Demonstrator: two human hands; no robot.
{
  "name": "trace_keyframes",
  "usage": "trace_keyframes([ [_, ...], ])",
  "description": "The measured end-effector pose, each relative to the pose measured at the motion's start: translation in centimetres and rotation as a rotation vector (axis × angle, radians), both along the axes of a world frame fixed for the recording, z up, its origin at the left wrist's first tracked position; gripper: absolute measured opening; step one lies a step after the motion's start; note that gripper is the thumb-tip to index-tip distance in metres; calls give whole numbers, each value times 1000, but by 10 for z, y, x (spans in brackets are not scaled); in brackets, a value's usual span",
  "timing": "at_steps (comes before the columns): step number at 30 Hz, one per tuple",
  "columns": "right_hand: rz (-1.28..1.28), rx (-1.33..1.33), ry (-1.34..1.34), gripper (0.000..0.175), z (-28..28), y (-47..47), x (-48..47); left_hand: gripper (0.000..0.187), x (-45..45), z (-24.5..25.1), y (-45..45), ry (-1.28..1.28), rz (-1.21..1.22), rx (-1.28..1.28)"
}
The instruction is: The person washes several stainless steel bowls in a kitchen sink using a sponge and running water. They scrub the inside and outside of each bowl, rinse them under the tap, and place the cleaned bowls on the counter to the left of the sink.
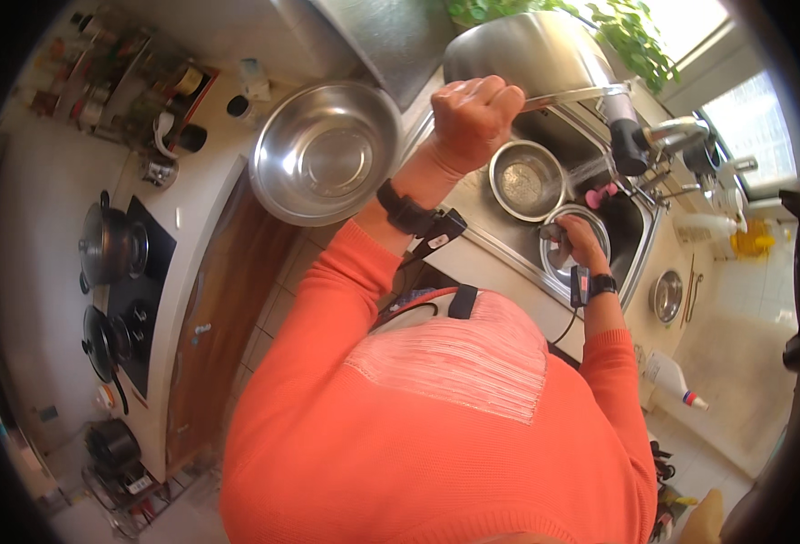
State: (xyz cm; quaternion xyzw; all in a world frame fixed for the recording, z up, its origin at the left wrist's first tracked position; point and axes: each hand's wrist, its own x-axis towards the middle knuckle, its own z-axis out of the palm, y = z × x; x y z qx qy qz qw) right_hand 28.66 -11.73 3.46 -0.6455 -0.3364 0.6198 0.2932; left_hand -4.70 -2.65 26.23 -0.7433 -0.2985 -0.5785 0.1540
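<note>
My left hand (478, 119) is raised in a fist at the near end of the rim of a large stainless steel basin (532, 51), and appears to grip it. The basin is tilted with its outside towards me, above the back of the sink (635, 241). My right hand (580, 241) is down in a metal bowl (603, 231) in the sink, its fingers on a grey cloth or scrubber (558, 250). Beside that bowl stands another steel bowl (524, 182) with water in it. From the black-headed faucet (628, 146), water sprays towards this bowl.
Left of the sink, a wide steel basin (325, 153) stands at the counter's edge. A pink item (601, 196) lies in the sink. To the right are a small metal bowl (666, 296) and a white spray bottle (669, 377). A lidded pot (105, 241) sits on the stove at left.
</note>
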Motion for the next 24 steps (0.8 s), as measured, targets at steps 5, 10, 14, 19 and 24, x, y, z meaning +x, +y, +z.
trace_keyframes([
  [5,56,1,-13,22,-5,6,-1,14,-16,-13,-1,12,47,-77],
  [10,41,-62,-4,21,-6,11,-10,8,-33,-51,21,-451,46,-357],
  [14,2,-84,1,20,-7,11,-17,16,-78,-74,26,-1260,-162,-834],
  [19,-60,-71,163,15,-15,-1,-1,43,-186,-87,-55,-708,39,-1072],
  [24,-135,7,98,13,-26,-10,30,29,-302,-127,-75,-1606,72,-1226],
])
